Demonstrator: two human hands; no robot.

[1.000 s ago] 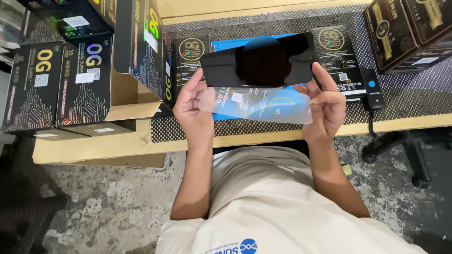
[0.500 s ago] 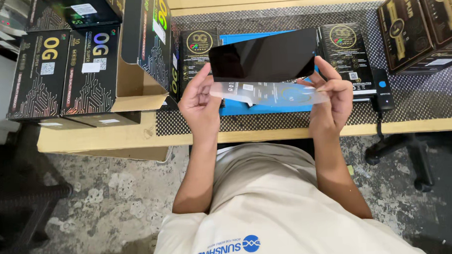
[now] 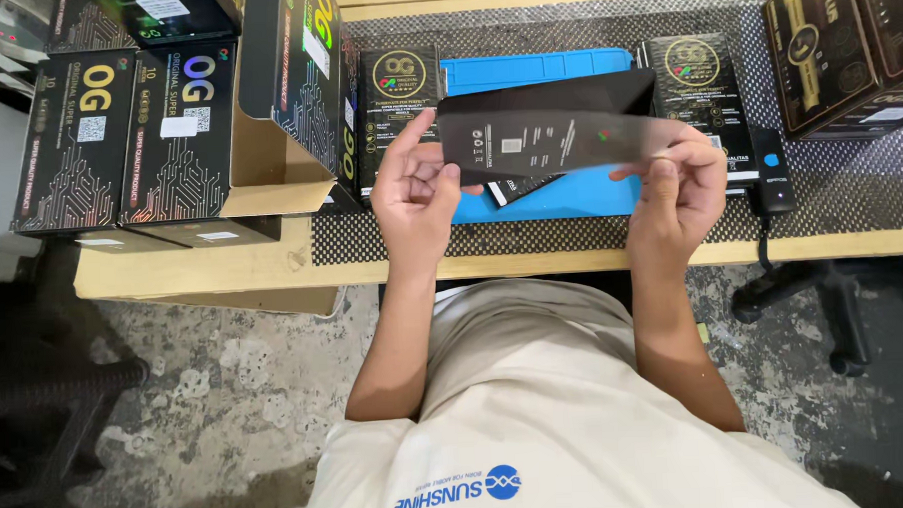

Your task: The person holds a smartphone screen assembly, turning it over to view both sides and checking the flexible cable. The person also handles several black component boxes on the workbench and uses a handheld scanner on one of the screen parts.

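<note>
- Over the bench's front edge, mid-span: dark glass panel point(image 3: 552, 130) held flat between both hands, above the blue mat point(image 3: 535, 69).
- Step in hand, my read: clear protective film is on/over the panel's face, so I'm at the film stage – peeling vs laying, can't tell from here.
- Left hand point(image 3: 414, 195): pinched shut on the panel's left short end, thumb on top, index finger pointing up toward the back edge, wrist cocked inward.
- Right hand point(image 3: 679, 191): clamped on the panel's right end, fingers curled over the near edge, thumb underneath I think – partly hidden.
- Hands well apart, one per end; forearms come up from the front edge in a V.
- Next move, prob: needs a firm grip on one end so the other hand can work the film edge w/o flexing the glass; keep it level, fingertips off the face.
- Around it: small black packet point(image 3: 398, 96) at the mat's left end, another black packet point(image 3: 694, 85) at the right end, small black device w/ blue button point(image 3: 772, 168) just right of that.
- Open carton point(image 3: 267, 120) at bench's left end, stacked black boxes point(image 3: 844, 40) at far right corner.
</note>
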